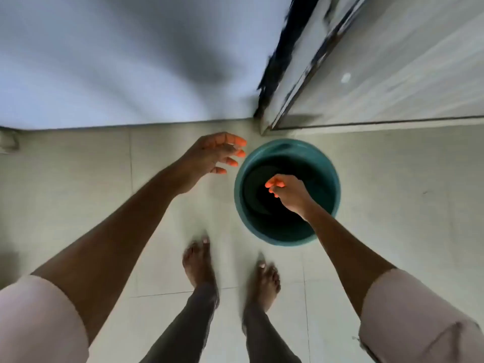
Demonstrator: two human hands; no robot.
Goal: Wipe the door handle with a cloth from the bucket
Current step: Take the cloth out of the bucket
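One bucket [287,192], teal and round, stood on the pale tiled floor [78,195] just in front of the person's bare feet and close to the foot of a door frame [296,82]. Two hands, two forearms, two pale rolled sleeves, two legs in dark trousers and two bare feet were in view. One white wall [117,61] filled the upper left, and one pale panel [406,61], perhaps the door, lay to the right of the frame; blur made it hard to say. The bucket's inside was dark, with curved folds of dark material low in it that may have been the cloth, though this could not be confirmed. No door handle could be made out. The sleeves were cut off by the lower corners, and the legs by the bottom edge. A small greyish object [9,142] at the far left edge, where wall met floor, was cut off and unidentifiable. The frame's dark edge was smeared by motion blur, as were the feet. The left hand [212,158] was held over the floor just left of the bucket's rim, fingers spread and loosely curled, open and holding nothing, not touching the bucket. The right hand [288,191] was over the bucket's mouth, fingers bunched together and pointing down towards the dark middle; whether the fingertips pinched anything could not be told.
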